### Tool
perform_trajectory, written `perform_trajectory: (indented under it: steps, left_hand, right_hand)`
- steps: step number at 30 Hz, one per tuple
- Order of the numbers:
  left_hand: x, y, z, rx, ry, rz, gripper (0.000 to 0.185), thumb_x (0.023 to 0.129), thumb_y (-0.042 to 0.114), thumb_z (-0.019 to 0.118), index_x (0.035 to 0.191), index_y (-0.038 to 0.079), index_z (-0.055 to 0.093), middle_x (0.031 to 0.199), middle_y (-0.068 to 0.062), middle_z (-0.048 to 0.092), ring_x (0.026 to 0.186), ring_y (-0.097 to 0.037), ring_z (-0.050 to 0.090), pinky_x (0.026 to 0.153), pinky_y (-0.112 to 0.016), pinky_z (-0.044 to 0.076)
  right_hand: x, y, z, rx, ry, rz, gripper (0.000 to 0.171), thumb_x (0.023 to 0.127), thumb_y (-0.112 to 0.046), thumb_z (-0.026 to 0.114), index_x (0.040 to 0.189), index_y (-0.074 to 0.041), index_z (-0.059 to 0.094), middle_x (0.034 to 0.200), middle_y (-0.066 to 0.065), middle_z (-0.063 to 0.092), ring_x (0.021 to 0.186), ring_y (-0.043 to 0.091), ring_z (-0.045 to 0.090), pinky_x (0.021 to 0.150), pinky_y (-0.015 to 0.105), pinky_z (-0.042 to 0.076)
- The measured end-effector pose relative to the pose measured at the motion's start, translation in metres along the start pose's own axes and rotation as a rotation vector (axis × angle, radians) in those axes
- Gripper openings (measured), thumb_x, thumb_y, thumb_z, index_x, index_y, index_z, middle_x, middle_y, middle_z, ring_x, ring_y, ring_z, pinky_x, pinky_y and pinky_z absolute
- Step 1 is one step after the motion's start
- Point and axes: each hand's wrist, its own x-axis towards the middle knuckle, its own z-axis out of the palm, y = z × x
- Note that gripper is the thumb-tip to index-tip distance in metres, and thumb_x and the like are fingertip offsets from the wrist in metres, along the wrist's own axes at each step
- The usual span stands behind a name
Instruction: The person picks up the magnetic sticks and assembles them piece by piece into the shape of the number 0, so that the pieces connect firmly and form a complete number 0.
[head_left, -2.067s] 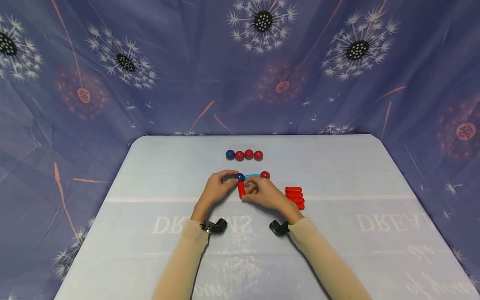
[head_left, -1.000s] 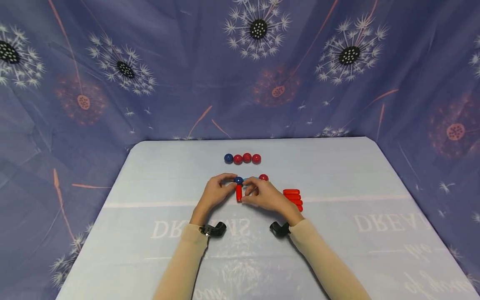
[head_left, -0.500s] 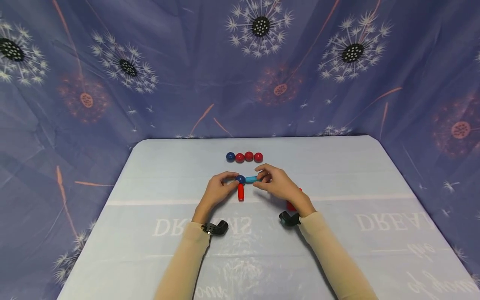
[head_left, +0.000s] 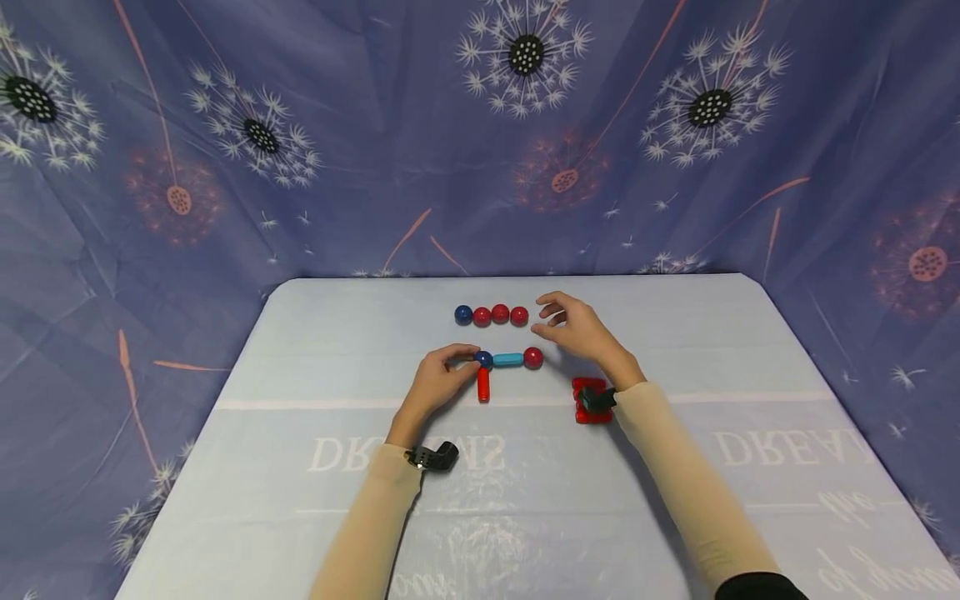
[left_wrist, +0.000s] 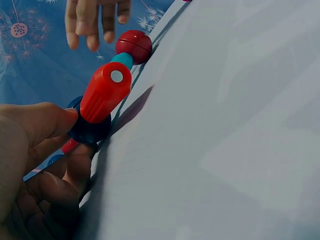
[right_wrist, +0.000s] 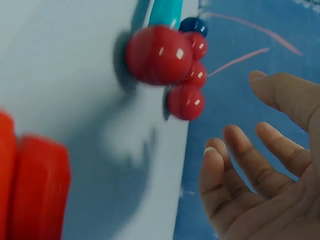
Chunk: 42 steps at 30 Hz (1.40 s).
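The left hand (head_left: pixel 441 377) pinches the near blue ball (head_left: pixel 484 359). A careless dip of the spread right hand (head_left: pixel 579 328) could set the red balls (head_left: pixel 500 313) beside it rolling

beige sleeves (head_left: pixel 367 525), black curved wrist cameras (head_left: pixel 435 456) (one per arm), a black band (head_left: pixel 757 586) further up the right.

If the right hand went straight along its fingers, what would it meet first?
Probably the glossy red ball at the right end of the back row, just ahead of the right hand in the head view; height is unclear, so it might pass above.
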Motion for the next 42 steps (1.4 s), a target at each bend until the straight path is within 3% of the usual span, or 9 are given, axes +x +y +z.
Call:
perform_trajectory:
  steps: [7, 14, 19, 33, 42]
  left_hand:
    - [-0.001, -0.002, 0.001, -0.001, 0.006, -0.011, 0.026, 0.088, 0.027, 0.070, 0.114, 0.021, 0.070, 0.106, 0.001, 0.072, 0.058, -0.012, 0.047, 0.055, -0.024, 0.038]
    - [0.001, -0.002, 0.002, -0.005, 0.002, -0.002, 0.026, 0.089, 0.028, 0.070, 0.114, 0.021, 0.070, 0.106, 0.003, 0.072, 0.067, -0.013, 0.049, 0.061, -0.024, 0.040]
    - [0.001, -0.002, 0.003, -0.002, -0.004, 0.006, 0.026, 0.089, 0.027, 0.070, 0.114, 0.021, 0.070, 0.106, 0.002, 0.072, 0.063, -0.012, 0.048, 0.059, -0.023, 0.040]
    - [0.002, -0.001, 0.002, -0.008, -0.021, -0.015, 0.029, 0.087, 0.028, 0.072, 0.115, 0.023, 0.070, 0.108, 0.003, 0.071, 0.059, -0.012, 0.048, 0.056, -0.024, 0.041]
    - [0.001, -0.004, 0.001, -0.001, -0.010, -0.021, 0.030, 0.086, 0.027, 0.072, 0.115, 0.023, 0.070, 0.108, 0.004, 0.071, 0.057, -0.012, 0.045, 0.053, -0.024, 0.038]
  right_hand:
    - [0.021, 0.018, -0.007, 0.108, -0.021, 0.058, 0.056, 0.089, -0.031, 0.070, 0.137, -0.014, 0.048, 0.122, 0.015, 0.059, 0.109, 0.032, 0.061, 0.083, 0.042, 0.052]
    - [0.036, 0.028, -0.002, 0.080, -0.045, 0.104, 0.055, 0.089, -0.028, 0.069, 0.136, -0.008, 0.050, 0.119, 0.014, 0.060, 0.103, 0.030, 0.061, 0.074, 0.039, 0.055]
    - [0.044, 0.034, 0.004, 0.086, -0.067, 0.119, 0.053, 0.089, -0.026, 0.069, 0.135, -0.005, 0.051, 0.118, 0.016, 0.060, 0.094, 0.028, 0.062, 0.069, 0.035, 0.055]
    - [0.056, 0.031, 0.013, 0.037, -0.096, 0.129, 0.048, 0.088, -0.029, 0.070, 0.129, -0.007, 0.057, 0.118, 0.015, 0.062, 0.101, 0.027, 0.059, 0.073, 0.033, 0.054]
    - [0.058, 0.029, 0.019, 0.001, -0.083, 0.115, 0.033, 0.088, -0.026, 0.071, 0.116, -0.011, 0.064, 0.108, 0.011, 0.063, 0.094, 0.024, 0.057, 0.070, 0.032, 0.052]
